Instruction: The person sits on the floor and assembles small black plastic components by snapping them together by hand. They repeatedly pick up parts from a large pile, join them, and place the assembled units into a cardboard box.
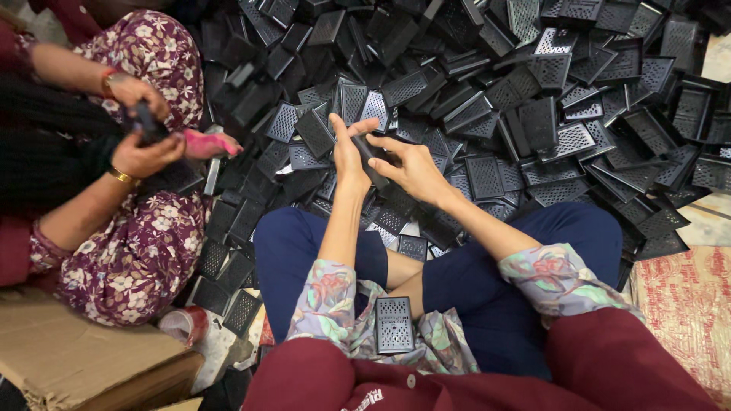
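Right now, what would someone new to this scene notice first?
A huge heap of black perforated plastic trays fills the floor ahead. At the centre, the left hand and right hand hold one black piece between them. On the left, another person's hands work with a pink tool.

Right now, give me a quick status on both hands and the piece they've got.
Left hand and right hand both gripping one black perforated plastic piece. Held above the pile of black grilles. Co-worker's hands busy at left, well apart.
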Demonstrator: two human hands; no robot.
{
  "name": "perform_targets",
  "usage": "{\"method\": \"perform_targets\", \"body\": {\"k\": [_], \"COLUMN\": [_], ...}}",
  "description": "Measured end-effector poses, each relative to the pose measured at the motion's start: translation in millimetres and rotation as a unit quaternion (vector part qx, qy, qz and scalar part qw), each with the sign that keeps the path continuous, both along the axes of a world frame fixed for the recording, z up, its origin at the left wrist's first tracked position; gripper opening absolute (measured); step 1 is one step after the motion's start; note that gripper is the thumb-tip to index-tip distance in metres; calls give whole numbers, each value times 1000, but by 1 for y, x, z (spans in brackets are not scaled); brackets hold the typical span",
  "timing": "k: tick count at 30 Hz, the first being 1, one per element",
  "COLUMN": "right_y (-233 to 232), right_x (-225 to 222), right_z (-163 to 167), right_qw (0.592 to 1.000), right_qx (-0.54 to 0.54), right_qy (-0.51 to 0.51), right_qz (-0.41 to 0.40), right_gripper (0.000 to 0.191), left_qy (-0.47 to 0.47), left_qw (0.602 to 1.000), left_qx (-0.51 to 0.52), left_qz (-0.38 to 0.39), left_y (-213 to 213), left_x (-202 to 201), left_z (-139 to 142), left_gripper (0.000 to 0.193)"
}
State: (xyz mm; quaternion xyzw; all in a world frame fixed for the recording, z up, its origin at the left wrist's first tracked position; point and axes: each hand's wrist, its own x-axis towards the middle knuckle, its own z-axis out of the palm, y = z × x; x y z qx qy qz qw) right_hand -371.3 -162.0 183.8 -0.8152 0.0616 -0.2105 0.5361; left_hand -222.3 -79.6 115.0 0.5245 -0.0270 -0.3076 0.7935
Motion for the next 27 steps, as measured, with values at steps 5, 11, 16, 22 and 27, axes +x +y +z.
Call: {"method": "perform_targets", "body": {"k": [5,11,16,22,27], "right_y": [3,7,7,6,7], "right_x": [-2,-4,-2,-1,0], "right_z": [15,22,11,8,11], "right_qw": [994,996,999,997,997], "right_qx": [21,8,-8,-49,-14], "right_qy": [100,74,8,-21,25], "right_qz": [-40,-50,-39,-49,-67], "right_gripper": [48,47,47,45,47], "left_qy": [-45,-77,-78,-77,-78], "left_qw": [999,996,996,996,996], "left_qx": [27,39,48,39,41], "left_qz": [-3,12,19,14,19], "left_y": [3,0,3,1,1], "left_x": [1,-4,-6,-8,-4], "left_z": [8,16,22,29,32], "left_gripper": [89,88,87,87,88]}}
